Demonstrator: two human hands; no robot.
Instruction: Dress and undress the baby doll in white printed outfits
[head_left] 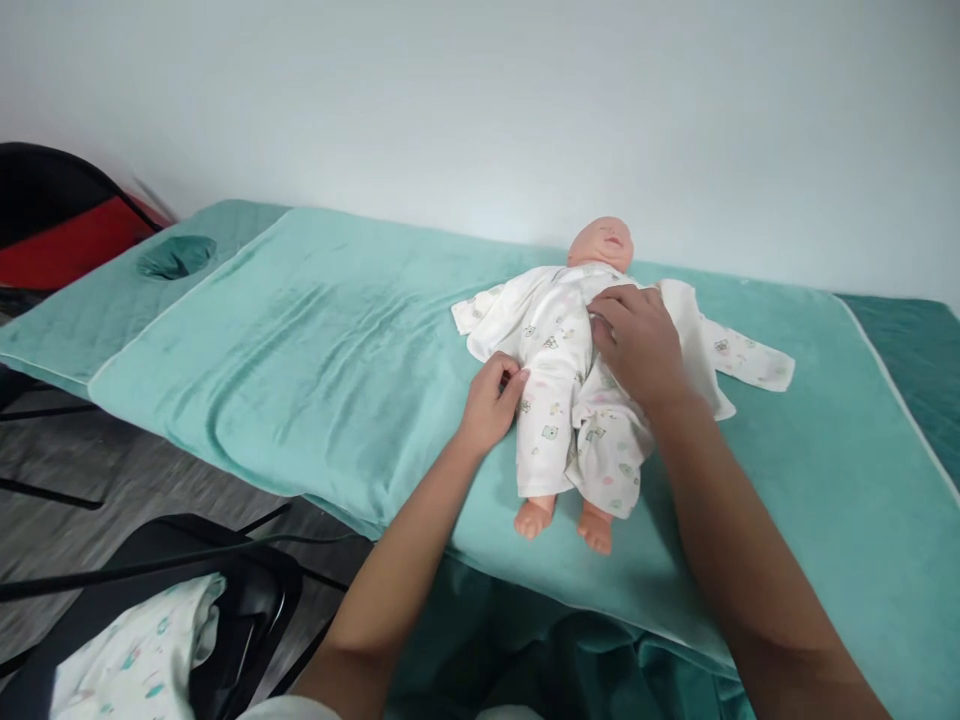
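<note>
A baby doll [602, 244] lies on its back, its head toward the wall and bare feet toward me. It wears white printed baby trousers [553, 430] pulled high over its middle. A white printed baby shirt [501, 308] lies spread open around its upper body, the sleeves out to both sides. My left hand [493, 402] is closed at the outer edge of the trouser leg on the left, thumb and fingers pinched on the cloth. Over the doll's belly, my right hand [641, 335] has bent fingers gripping the upper part of the trousers; its fingertips are partly hidden.
The doll rests on a long padded massage bed [300, 330] with a green cover and a face hole at the left end. A black folding chair [247, 610] holds a folded printed cloth [150, 650]. Another chair [67, 230], black and red, stands far left.
</note>
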